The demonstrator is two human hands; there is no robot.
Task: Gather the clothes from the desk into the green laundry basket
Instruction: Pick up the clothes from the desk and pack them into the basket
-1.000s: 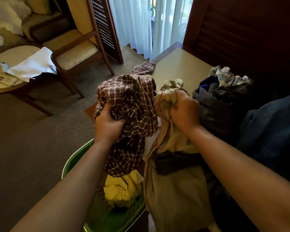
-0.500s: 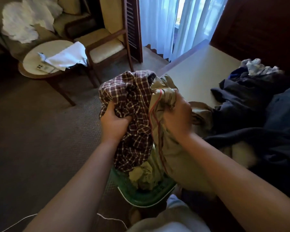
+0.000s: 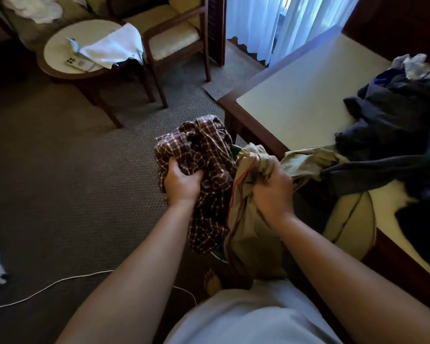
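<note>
1. The person stands at the corner of the desk (image 3: 296,95), both bare arms reaching forward and down.
2. The left hand (image 3: 183,181) has its fingers curled tight into a bunched brown plaid shirt (image 3: 204,150). The shirt bulges above the fist and hangs down below it.
3. The right hand (image 3: 273,187) is clenched just the same round a khaki garment with a red seam (image 3: 246,224). One end of that garment trails down in front of the person, and the other stretches across to the desk edge, where it runs under the dark clothes.
4. The two bundles touch, side by side, between the hands.
5. The green laundry basket (image 3: 220,255) sits on the carpet against the desk corner, directly beneath both garments. They cover nearly all of it, so only slivers of green rim peek out.
6. A heap of dark blue clothes (image 3: 395,120) lies on the far right of the desk, with some pale patterned fabric on top. The nearer part of the desktop is bare.
7. A bare foot (image 3: 212,281) shows just beside the basket, and a white cable (image 3: 47,286) snakes over the carpet to the left.
8. Across the room a white cloth (image 3: 112,49) drapes over a round table (image 3: 60,45), next to a wooden chair (image 3: 174,38) and sheer curtains (image 3: 258,21).
</note>
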